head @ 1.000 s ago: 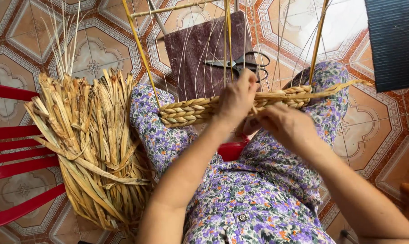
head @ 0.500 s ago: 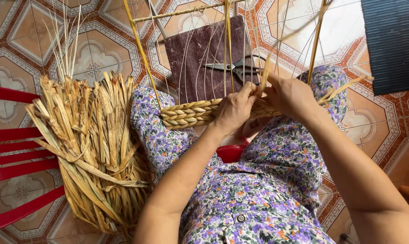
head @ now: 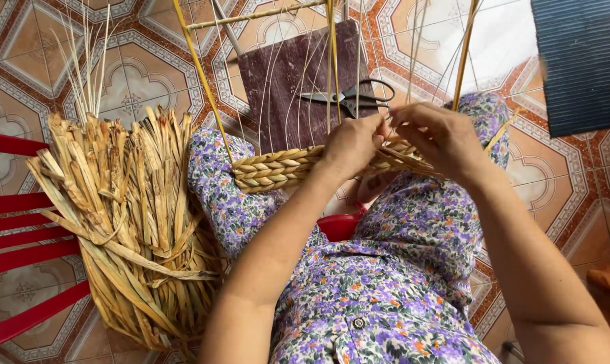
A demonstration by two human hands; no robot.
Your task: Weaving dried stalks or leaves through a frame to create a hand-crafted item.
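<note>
Head view shows us a patterned tile floor (head: 150,74) carrying everything. Across our lap in the flowered dress (head: 399,283) lies the woven braided band (head: 278,168), strung on thin upright strands (head: 332,61) of a frame. Near the floor's left edge we see a big bundle of dried straw leaves (head: 129,216), lying on a red chair (head: 21,249). Beyond the band lies a dark purple board (head: 284,81), with black scissors (head: 352,98) on it. Our left hand (head: 352,145) pinches the band's right end, fingers closed on it. Our right hand (head: 440,138) touches it just beside, fingers curled around the straw there.
</note>
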